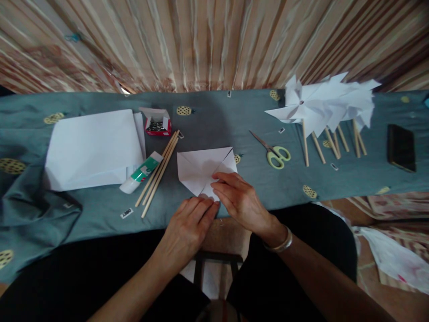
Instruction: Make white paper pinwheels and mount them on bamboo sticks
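A white sheet of paper [204,165] with slits cut in from its corners lies at the table's near edge. My left hand [192,219] rests at the sheet's lower corner, its fingers together and curled over the paper. My right hand [239,197] is on the sheet's lower right part, thumb and fingers brought together at the paper; the exact grip is partly hidden. Right of the sheet lie green-handled scissors [277,156]. To its left are several wooden sticks [159,174] and a green and white glue stick [141,172].
A stack of white paper [92,150] is at the left, beside a small red box [157,127] of metal pins. Several paper pinwheels [328,105] on sticks lie at the back right, near a dark phone [401,147]. Behind the cloth-covered table [214,120] hangs a curtain [201,44].
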`<state>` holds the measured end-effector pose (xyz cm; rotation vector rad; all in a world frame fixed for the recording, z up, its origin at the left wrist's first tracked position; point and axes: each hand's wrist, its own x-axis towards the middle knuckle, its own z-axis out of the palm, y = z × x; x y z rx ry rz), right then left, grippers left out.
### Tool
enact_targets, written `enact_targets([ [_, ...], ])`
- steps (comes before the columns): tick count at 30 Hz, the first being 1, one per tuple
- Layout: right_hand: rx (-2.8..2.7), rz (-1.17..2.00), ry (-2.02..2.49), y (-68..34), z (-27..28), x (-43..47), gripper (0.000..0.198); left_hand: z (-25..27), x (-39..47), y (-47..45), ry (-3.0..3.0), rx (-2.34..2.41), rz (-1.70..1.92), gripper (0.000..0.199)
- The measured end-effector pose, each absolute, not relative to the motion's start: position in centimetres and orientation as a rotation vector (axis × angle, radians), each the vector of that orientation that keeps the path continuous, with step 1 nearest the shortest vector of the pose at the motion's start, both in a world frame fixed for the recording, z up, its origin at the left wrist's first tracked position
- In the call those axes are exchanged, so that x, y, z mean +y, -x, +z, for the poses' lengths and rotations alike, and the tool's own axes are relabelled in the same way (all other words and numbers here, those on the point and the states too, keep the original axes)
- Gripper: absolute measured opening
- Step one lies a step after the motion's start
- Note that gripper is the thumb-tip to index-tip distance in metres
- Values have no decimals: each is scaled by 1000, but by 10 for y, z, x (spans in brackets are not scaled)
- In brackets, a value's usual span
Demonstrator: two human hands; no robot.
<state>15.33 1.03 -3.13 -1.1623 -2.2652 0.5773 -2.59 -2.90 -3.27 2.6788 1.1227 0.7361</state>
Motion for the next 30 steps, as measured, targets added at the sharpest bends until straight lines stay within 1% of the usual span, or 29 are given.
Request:
enact_targets([
  [9, -2361, 427, 1200, -151, -32, 8, 29, -35, -31, 27, -2667, 1119, 726, 22],
  [13, -2447, 312, 1209, -149, -36, 6, 32, -35, -31, 27, -2655, 1127, 715, 22],
  [18, -2485, 182, 1244, -143, -40, 4, 32, -33, -29, 26, -2666, 1139, 713, 19],
  [25, -2465, 225, 1201, -140, -45, 3, 32, -33, -28, 25, -2656, 1169, 713, 16],
  [30, -2408, 343, 1237, -144, -42, 6, 33, -33, -28, 25, -2675, 1171, 684, 18],
])
